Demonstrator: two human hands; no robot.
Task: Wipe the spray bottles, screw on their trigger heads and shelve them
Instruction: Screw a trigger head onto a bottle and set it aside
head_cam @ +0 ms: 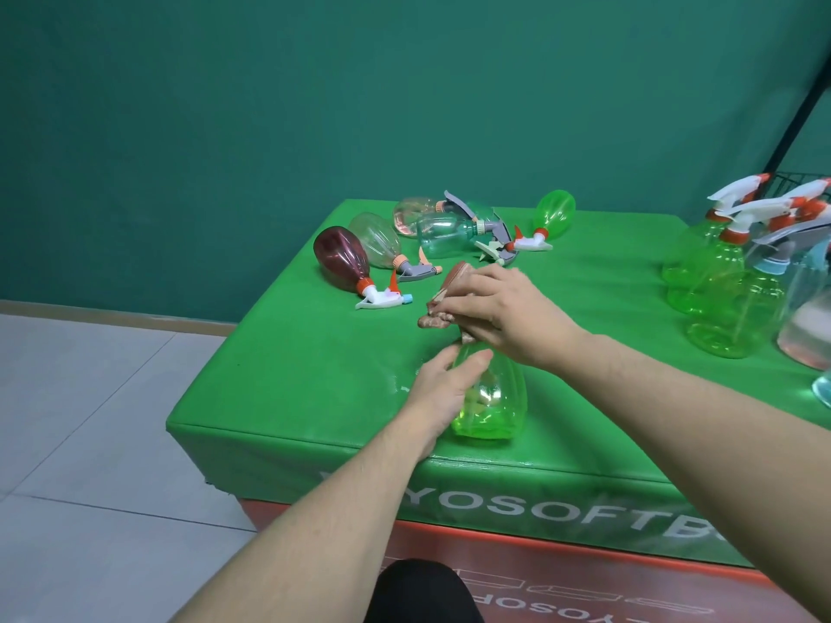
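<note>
A clear green spray bottle (494, 397) stands near the front edge of the green padded block (292, 361). My left hand (438, 388) grips its body from the left. My right hand (503, 308) holds a brown cloth (443, 299) bunched over the bottle's top, which is hidden. Behind lie several bottles with trigger heads on: a dark red one (341, 258), a clear one (375, 240), a pale pink one (413, 215), a pale teal one (449, 236) and a green one (555, 215).
Several upright bottles with trigger heads (728, 281) crowd the block's right side. A black wire rack (791, 177) rises behind them. Grey tiled floor (90, 420) lies to the left, below the block's edge. A teal wall stands behind.
</note>
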